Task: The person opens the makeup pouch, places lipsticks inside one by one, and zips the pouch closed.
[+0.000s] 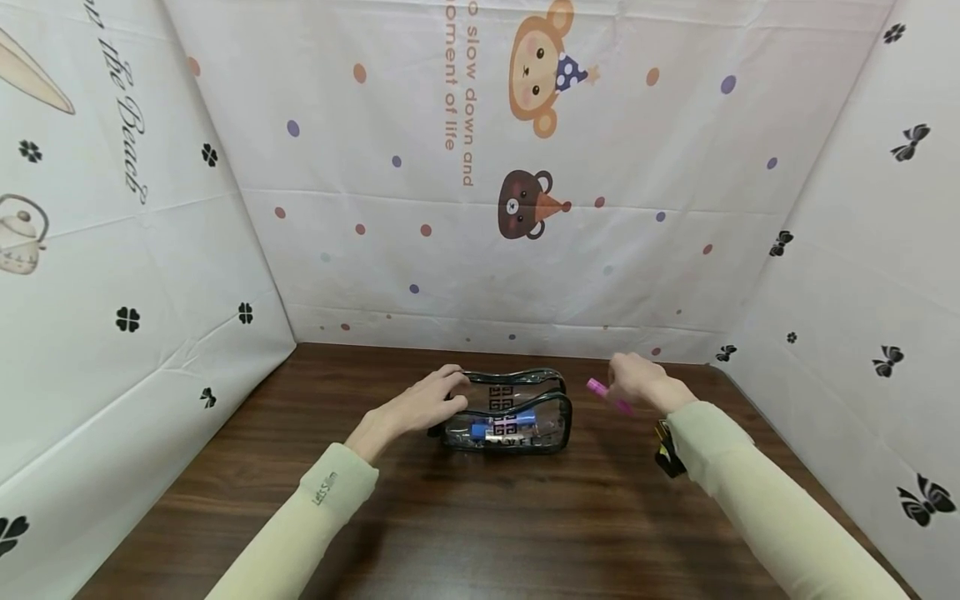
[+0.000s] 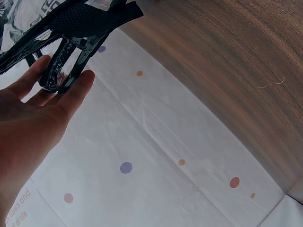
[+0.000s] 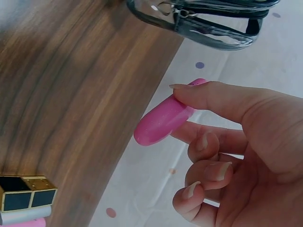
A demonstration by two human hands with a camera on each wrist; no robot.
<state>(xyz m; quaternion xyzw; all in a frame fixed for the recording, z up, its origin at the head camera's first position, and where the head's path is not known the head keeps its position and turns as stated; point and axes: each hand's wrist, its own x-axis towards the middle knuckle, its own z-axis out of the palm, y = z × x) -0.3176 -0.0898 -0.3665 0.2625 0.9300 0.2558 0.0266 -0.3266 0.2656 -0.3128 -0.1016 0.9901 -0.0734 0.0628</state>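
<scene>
A clear zip pouch [image 1: 558, 446] with black trim and black lettering stands on the table, its top edges parted. Through its wall shows a blue and white tube-like item [image 1: 480, 431]. My left hand [image 1: 427, 402] holds the pouch's left end, with thumb and fingers about its black-edged strip [image 2: 59, 66] in the left wrist view. To the right of the pouch, my right hand [image 1: 637, 379] pinches a glossy pink tube [image 3: 163, 120] between thumb and index finger. Its other fingers curl loosely. The tube's rounded end points away from the palm, apart from the pouch.
Near my right forearm lies a small black and gold case [image 1: 666, 450]. In the right wrist view, a white tube [image 3: 26, 214] and a pink item [image 3: 28, 222] lie beside it. The brown wooden table [image 1: 480, 517] is walled by a printed white cloth [image 1: 420, 125].
</scene>
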